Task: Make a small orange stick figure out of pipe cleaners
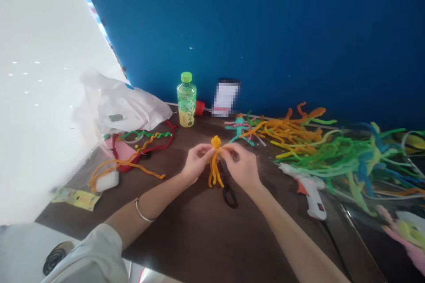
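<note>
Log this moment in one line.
left hand: pinching orange pipe-cleaner figure | right hand: pinching same figure | scissors: lying on table

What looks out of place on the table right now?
Nothing spilled or broken; the bottle stands upright. The glue gun lies on its side, nozzle by the pipe cleaner pile; scissors lie partly under the right hand, which pinches the orange figure with the left hand.

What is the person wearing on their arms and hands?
Both hands are bare: the left hand and right hand have no gloves, and no rings show. A thin silver bangle circles the left wrist. Higher up that arm, a loose white sleeve ends near the elbow. The right forearm has no sleeve or watch in view.
</note>
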Demonstrator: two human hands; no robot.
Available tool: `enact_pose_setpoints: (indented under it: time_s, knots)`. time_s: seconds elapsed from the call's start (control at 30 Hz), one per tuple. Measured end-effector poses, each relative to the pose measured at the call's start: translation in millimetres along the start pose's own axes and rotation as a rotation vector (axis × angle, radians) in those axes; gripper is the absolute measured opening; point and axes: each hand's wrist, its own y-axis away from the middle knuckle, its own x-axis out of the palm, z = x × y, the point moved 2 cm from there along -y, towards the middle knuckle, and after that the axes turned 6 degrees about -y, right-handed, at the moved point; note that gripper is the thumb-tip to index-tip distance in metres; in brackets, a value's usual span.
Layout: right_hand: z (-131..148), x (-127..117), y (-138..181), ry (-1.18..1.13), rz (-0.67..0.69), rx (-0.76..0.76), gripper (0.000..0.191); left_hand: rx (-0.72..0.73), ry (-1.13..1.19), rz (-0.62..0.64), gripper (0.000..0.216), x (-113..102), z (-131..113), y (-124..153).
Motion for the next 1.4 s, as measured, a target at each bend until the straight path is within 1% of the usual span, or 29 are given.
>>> enact_pose_setpoints:
  time_s: [0.1, 0.17, 0.3, 0.37, 0.47, 0.57, 0.67, 0.77, 0.87, 0.93, 1.03, 1.1, 1.17, 1.27, 1.4]
  knots:
    - [-2, -4, -4, -0.105, 0.021, 0.096, 0.016, -0.012, 0.001, 0.020, 0.033, 0, 0, 0]
    - [-5, -5, -7, -0.218, 0.040, 0.175, 0.018, -0.026, 0.013, 0.041, 0.033, 0, 1, 0]
    - [-12, -6, -10, -0.483, 0.075, 0.425, 0.023, -0.080, 0.069, 0.091, 0.034, -1, 2, 0]
    - [-14, -6, -10, -0.579, 0.100, 0.552, 0.026, -0.109, 0.104, 0.104, 0.033, 0, 2, -1]
    - [-17, -7, -11, -0.658, 0.126, 0.637, 0.028, -0.149, 0.141, 0.112, 0.032, 0, 1, -1]
    - [-18, -6, -12, -0.715, 0.112, 0.659, 0.029, -0.192, 0.160, 0.112, 0.032, -1, 1, -1]
    - [-20, -1, -11, -0.811, 0.087, 0.694, 0.031, -0.239, 0.181, 0.146, 0.030, -1, 1, -2]
    - [-23, 7, -6, -0.871, 0.063, 0.716, 0.032, -0.269, 0.205, 0.181, 0.028, -2, 1, -2]
    - [-26, 19, 1, -0.889, 0.005, 0.723, 0.034, -0.274, 0.231, 0.181, 0.025, -3, 2, -2]
    - [-27, 26, 7, -0.844, -0.056, 0.695, 0.034, -0.262, 0.248, 0.155, 0.024, -3, 2, -3]
    - [-25, 31, 16, -0.638, -0.127, 0.586, 0.028, -0.224, 0.253, 0.112, 0.024, -4, 2, -4]
    - [-23, 33, 20, -0.506, -0.121, 0.487, 0.024, -0.198, 0.238, 0.093, 0.025, -3, 2, -4]
    - [-20, 34, 25, -0.437, -0.097, 0.416, 0.023, -0.173, 0.218, 0.075, 0.026, -3, 2, -3]
    - [-16, 37, 32, -0.404, -0.068, 0.401, 0.024, -0.135, 0.201, 0.044, 0.028, -3, 3, -4]
    - [-7, 41, 41, -0.425, -0.048, 0.399, 0.029, -0.106, 0.195, -0.017, 0.030, -5, 4, -5]
